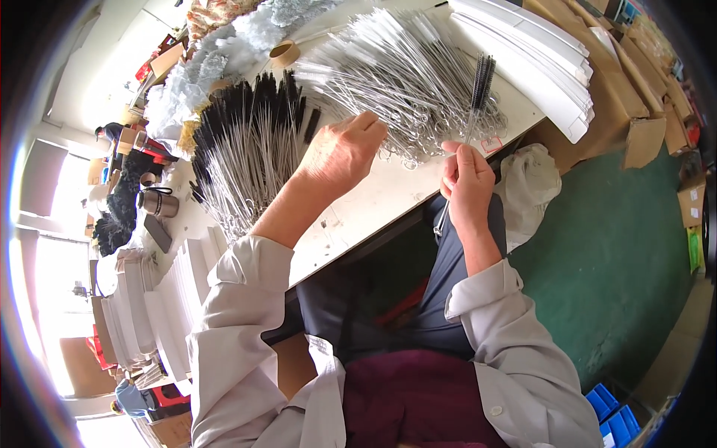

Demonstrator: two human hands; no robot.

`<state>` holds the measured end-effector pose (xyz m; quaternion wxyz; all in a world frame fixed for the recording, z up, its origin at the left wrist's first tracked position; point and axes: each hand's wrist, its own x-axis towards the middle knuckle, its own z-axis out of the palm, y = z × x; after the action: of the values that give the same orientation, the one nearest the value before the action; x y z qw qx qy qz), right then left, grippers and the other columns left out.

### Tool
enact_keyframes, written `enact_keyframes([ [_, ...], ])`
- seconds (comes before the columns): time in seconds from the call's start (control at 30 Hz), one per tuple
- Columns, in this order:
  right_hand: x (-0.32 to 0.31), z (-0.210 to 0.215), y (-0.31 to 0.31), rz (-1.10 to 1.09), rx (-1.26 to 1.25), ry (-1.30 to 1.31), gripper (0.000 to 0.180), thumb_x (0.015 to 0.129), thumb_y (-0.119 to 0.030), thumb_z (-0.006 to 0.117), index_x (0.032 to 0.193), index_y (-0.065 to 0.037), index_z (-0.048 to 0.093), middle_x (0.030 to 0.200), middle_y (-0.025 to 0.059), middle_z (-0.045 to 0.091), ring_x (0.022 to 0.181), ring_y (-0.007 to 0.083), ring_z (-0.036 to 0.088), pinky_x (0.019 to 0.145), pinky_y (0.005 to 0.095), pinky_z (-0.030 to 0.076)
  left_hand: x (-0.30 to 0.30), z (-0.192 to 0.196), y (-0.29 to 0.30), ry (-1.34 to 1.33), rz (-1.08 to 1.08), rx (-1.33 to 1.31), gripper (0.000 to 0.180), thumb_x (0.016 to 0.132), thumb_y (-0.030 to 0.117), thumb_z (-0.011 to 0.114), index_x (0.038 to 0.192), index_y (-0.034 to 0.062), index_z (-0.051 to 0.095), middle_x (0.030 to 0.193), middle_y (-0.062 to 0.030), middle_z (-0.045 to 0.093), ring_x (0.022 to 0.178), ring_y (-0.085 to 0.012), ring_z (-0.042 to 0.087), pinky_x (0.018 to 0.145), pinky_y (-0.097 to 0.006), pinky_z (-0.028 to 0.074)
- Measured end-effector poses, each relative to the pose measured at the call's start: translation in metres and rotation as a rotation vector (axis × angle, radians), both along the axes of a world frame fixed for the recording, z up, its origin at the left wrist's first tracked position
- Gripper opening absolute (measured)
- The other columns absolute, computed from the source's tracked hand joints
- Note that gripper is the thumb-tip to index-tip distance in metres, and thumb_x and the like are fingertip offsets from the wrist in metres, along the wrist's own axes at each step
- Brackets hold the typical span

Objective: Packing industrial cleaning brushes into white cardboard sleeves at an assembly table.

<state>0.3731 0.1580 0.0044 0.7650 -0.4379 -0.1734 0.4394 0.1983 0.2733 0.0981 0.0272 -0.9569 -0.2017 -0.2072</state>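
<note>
My right hand is closed around the thin wire handles of black-bristled tube brushes. Their dark heads point up and away, and looped wire ends hang below my fist over my knee. Over the near part of the table, my left hand is closed with its fingertips together; what they hold, if anything, is hidden. Just beyond it lies a broad pile of white-bristled tube brushes, ring ends toward me. Left of that hand, a heap of black-bristled brushes lies with its loops toward me.
White card sheets are stacked at the table's far right, beside cardboard boxes. A tape roll and grey fluffy bundles lie at the back. A metal flask stands left; a white sack sits right of my knee.
</note>
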Motion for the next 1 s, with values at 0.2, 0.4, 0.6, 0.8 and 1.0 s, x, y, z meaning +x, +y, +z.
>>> enact_keyframes([
  [0.2, -0.01, 0.04, 0.048, 0.096, 0.081, -0.051, 0.03, 0.107, -0.019, 0.051, 0.105, 0.006, 0.068, 0.079, 0.0081, 0.067, 0.064, 0.0153, 0.065, 0.056, 0.0298, 0.055, -0.006, 0.037, 0.007, -0.122, -0.011, -0.002, 0.014, 0.09, -0.001, 0.069, 0.104, 0.0007, 0.068, 0.105, -0.0143, 0.073, 0.09, -0.0329, 0.075, 0.074, -0.037, 0.061],
  [0.4, -0.006, 0.022, 0.136, 0.123, 0.138, -0.03, 0.027, 0.102, -0.012, 0.053, 0.102, 0.013, 0.064, 0.099, 0.0192, 0.069, 0.094, 0.026, 0.071, 0.091, 0.0399, 0.062, -0.017, 0.067, 0.005, -0.242, -0.011, -0.018, 0.013, 0.092, -0.001, 0.067, 0.105, 0.0012, 0.069, 0.101, -0.0144, 0.072, 0.085, -0.0327, 0.074, 0.073, -0.036, 0.06],
  [0.6, -0.012, 0.019, 0.142, 0.099, 0.129, 0.013, 0.026, 0.105, -0.012, 0.05, 0.101, 0.012, 0.062, 0.103, 0.0192, 0.067, 0.1, 0.0289, 0.07, 0.096, 0.0428, 0.06, -0.048, 0.106, -0.003, -0.5, 0.015, -0.052, 0.009, 0.098, 0.001, 0.064, 0.101, 0.0013, 0.072, 0.08, -0.0106, 0.071, 0.069, -0.0104, 0.068, 0.062, -0.029, 0.055],
  [0.8, -0.007, 0.015, 0.14, 0.098, 0.149, -0.022, 0.025, 0.104, -0.011, 0.052, 0.1, 0.011, 0.063, 0.1, 0.0169, 0.068, 0.097, 0.0271, 0.07, 0.094, 0.0417, 0.061, -0.082, 0.147, -0.041, -0.86, 0.039, -0.282, 0.019, 0.105, 0.006, 0.058, 0.106, -0.0081, 0.071, 0.095, -0.013, 0.076, 0.078, -0.0164, 0.073, 0.072, -0.03, 0.061],
  [1.0, -0.029, 0.045, 0.095, 0.322, 0.28, -0.312, 0.031, 0.111, -0.021, 0.05, 0.101, 0.005, 0.064, 0.113, 0.0232, 0.071, 0.104, 0.0308, 0.073, 0.097, 0.0435, 0.06, -0.135, 0.126, -0.096, -1.038, 0.198, -0.592, 0.025, 0.107, 0.015, 0.058, 0.106, -0.0077, 0.069, 0.098, -0.0186, 0.075, 0.079, -0.0217, 0.075, 0.069, -0.034, 0.063],
])
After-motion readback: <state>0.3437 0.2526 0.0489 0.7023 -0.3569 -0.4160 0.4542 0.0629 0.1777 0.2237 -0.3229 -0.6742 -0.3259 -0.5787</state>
